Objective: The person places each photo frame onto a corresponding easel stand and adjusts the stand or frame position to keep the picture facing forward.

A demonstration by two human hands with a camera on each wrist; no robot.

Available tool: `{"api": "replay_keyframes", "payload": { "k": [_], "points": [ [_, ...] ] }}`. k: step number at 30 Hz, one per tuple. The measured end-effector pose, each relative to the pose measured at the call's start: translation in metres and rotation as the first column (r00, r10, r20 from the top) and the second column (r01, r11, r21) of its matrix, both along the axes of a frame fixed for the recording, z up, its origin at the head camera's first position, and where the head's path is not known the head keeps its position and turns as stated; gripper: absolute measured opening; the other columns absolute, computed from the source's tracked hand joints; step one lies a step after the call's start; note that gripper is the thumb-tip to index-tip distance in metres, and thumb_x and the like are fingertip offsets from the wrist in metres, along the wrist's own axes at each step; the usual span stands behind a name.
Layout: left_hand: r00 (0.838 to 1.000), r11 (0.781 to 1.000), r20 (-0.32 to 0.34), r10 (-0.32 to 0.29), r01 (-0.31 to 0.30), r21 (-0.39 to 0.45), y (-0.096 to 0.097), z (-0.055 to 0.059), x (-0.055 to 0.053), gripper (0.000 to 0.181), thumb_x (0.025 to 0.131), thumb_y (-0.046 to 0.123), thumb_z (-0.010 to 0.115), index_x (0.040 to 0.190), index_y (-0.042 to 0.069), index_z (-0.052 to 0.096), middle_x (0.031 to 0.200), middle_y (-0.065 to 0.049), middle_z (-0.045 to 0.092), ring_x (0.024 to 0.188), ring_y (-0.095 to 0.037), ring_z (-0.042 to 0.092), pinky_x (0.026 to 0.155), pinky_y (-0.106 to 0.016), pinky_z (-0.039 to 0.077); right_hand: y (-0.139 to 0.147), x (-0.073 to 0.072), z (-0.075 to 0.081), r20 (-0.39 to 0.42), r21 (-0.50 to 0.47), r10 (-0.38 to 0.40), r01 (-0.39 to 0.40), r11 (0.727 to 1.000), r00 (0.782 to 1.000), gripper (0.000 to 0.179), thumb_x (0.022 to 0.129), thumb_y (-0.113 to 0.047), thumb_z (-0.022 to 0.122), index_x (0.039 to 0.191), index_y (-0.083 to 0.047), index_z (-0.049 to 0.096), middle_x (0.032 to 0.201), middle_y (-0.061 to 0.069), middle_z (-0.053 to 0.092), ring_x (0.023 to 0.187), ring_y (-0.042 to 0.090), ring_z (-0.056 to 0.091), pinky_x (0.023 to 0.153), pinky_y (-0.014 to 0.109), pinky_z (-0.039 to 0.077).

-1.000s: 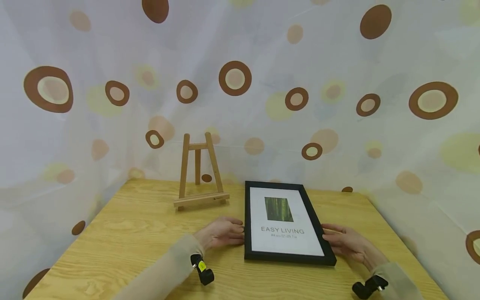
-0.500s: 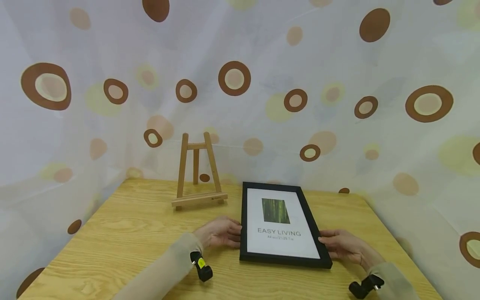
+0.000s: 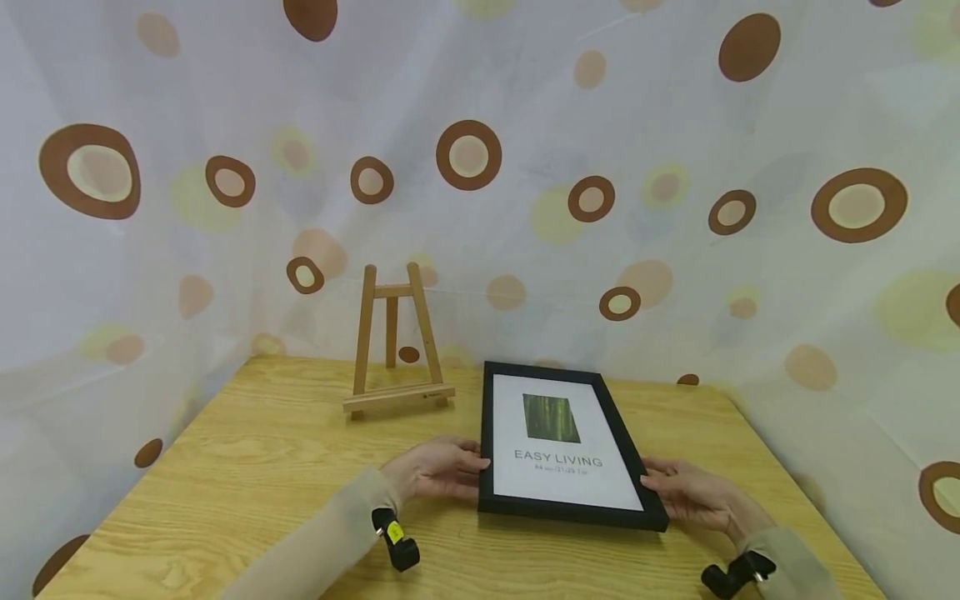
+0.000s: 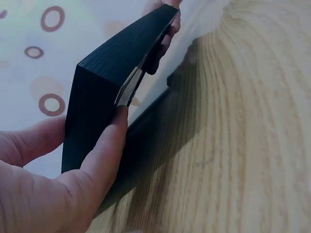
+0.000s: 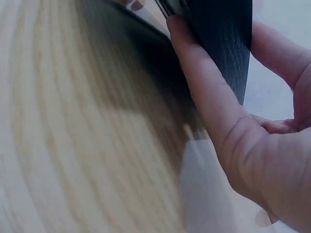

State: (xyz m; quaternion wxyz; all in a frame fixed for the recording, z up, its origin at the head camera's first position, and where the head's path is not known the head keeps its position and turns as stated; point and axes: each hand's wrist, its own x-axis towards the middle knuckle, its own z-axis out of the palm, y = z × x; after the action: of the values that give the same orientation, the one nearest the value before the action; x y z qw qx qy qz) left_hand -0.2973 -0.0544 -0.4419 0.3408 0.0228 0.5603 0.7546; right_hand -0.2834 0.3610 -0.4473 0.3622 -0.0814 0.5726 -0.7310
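Note:
A black picture frame [image 3: 486, 433] with a white insert, a green forest picture and the words "EASY LIVING" lies face up between both hands. My left hand [image 3: 438, 468] pinches its left side, thumb over the front border and fingers beneath. On the opposite side my right hand [image 3: 697, 493] grips the border the same way. In the left wrist view the frame's dark edge [image 4: 126, 48] stands above the wood, with its shadow below. The right wrist view has a finger [image 5: 209, 92] running under the frame's edge [image 5: 221, 39].
A small wooden easel [image 3: 399, 400] stands at the back left of the wooden table [image 3: 285, 450]. Behind the table hangs a pale curtain [image 3: 510, 75] with brown and yellow circles, which also closes in both sides.
The left thumb has come over the frame's front border, and the right hand has closed around the other side. The frame's near end has tilted up slightly. The easel stays put.

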Motion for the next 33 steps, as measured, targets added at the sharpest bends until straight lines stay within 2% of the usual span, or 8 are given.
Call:
{"api": "replay_keyframes", "payload": {
  "k": [4, 9, 15, 20, 25, 27, 30, 33],
  "points": [
    [1.0, 0.999, -0.01, -0.023, 0.023, 0.03, -0.005, 0.003, 0.004, 0.071, 0.097, -0.001, 0.055, 0.155, -0.001, 0.014, 0.126, -0.021, 0.056, 0.109, -0.027, 0.061, 0.104, -0.051, 0.047, -0.002, 0.001, 0.0, 0.01, -0.051, 0.021, -0.02, 0.998, 1.0, 0.079, 0.105, -0.002, 0.037, 0.144, 0.007, -0.031, 0.127, 0.004, 0.064, 0.118, 0.02, 0.061, 0.102, 0.043, 0.05],
    [1.0, 0.997, -0.005, -0.022, 0.022, 0.07, -0.013, 0.008, 0.005, 0.076, 0.095, -0.006, 0.057, 0.157, 0.007, 0.014, 0.123, -0.02, 0.06, 0.105, -0.025, 0.065, 0.102, -0.048, 0.049, -0.007, 0.002, 0.002, 0.009, -0.107, 0.024, -0.023, 0.994, 1.0, 0.08, 0.105, -0.003, 0.036, 0.143, 0.005, -0.034, 0.127, 0.003, 0.064, 0.118, 0.018, 0.061, 0.103, 0.039, 0.05],
    [0.997, 0.998, -0.072, -0.029, 0.033, 0.053, -0.023, 0.009, 0.006, 0.082, 0.092, -0.01, 0.057, 0.158, 0.008, 0.011, 0.121, -0.023, 0.061, 0.1, -0.025, 0.067, 0.097, -0.047, 0.053, -0.014, 0.002, 0.007, 0.015, -0.093, -0.004, 0.005, 0.996, 1.0, 0.084, 0.104, -0.003, 0.04, 0.147, -0.002, -0.032, 0.127, -0.002, 0.064, 0.115, 0.019, 0.062, 0.101, 0.039, 0.051],
    [0.99, 0.998, -0.138, -0.041, 0.047, 0.037, -0.033, 0.006, 0.012, 0.084, 0.091, -0.011, 0.057, 0.158, 0.009, 0.01, 0.122, -0.024, 0.063, 0.102, -0.027, 0.067, 0.096, -0.048, 0.053, -0.019, 0.005, 0.007, -0.083, -0.031, 0.067, -0.069, 0.997, 0.994, 0.085, 0.102, 0.002, 0.042, 0.149, -0.005, -0.029, 0.133, -0.007, 0.057, 0.118, 0.023, 0.061, 0.1, 0.043, 0.052],
    [0.984, 0.998, -0.173, -0.033, 0.042, 0.05, -0.04, 0.004, 0.014, 0.086, 0.091, -0.012, 0.058, 0.158, 0.011, 0.011, 0.125, -0.023, 0.063, 0.104, -0.027, 0.066, 0.096, -0.047, 0.054, -0.025, 0.008, 0.01, -0.11, -0.06, 0.135, -0.142, 0.988, 0.985, 0.089, 0.101, 0.009, 0.04, 0.149, -0.015, -0.031, 0.139, -0.002, 0.051, 0.118, 0.027, 0.061, 0.098, 0.043, 0.053],
    [0.98, 0.998, -0.196, -0.027, 0.037, 0.047, -0.041, 0.005, 0.014, 0.083, 0.091, -0.01, 0.059, 0.157, 0.008, 0.014, 0.125, -0.022, 0.063, 0.103, -0.025, 0.066, 0.095, -0.046, 0.054, -0.027, 0.008, 0.013, -0.108, -0.085, 0.148, -0.157, 0.984, 0.983, 0.091, 0.1, 0.01, 0.039, 0.149, -0.02, -0.032, 0.14, 0.0, 0.05, 0.116, 0.026, 0.063, 0.095, 0.04, 0.055],
    [0.972, 0.999, -0.234, -0.035, 0.043, 0.028, -0.043, 0.006, 0.013, 0.073, 0.091, -0.008, 0.06, 0.153, -0.003, 0.022, 0.126, -0.023, 0.062, 0.101, -0.023, 0.067, 0.096, -0.044, 0.054, -0.028, 0.009, 0.016, -0.119, -0.12, 0.165, -0.179, 0.976, 0.979, 0.094, 0.099, 0.012, 0.039, 0.147, -0.023, -0.035, 0.142, 0.001, 0.05, 0.114, 0.024, 0.064, 0.092, 0.036, 0.056],
    [0.961, 0.999, -0.273, -0.046, 0.05, 0.006, -0.044, 0.007, 0.011, 0.063, 0.091, -0.006, 0.061, 0.147, -0.011, 0.03, 0.128, -0.023, 0.061, 0.101, -0.021, 0.068, 0.096, -0.043, 0.054, -0.031, 0.007, 0.017, -0.125, -0.152, 0.17, -0.188, 0.97, 0.978, 0.096, 0.098, 0.014, 0.039, 0.146, -0.023, -0.036, 0.142, 0.001, 0.052, 0.114, 0.023, 0.064, 0.095, 0.037, 0.055]
  ]
}}
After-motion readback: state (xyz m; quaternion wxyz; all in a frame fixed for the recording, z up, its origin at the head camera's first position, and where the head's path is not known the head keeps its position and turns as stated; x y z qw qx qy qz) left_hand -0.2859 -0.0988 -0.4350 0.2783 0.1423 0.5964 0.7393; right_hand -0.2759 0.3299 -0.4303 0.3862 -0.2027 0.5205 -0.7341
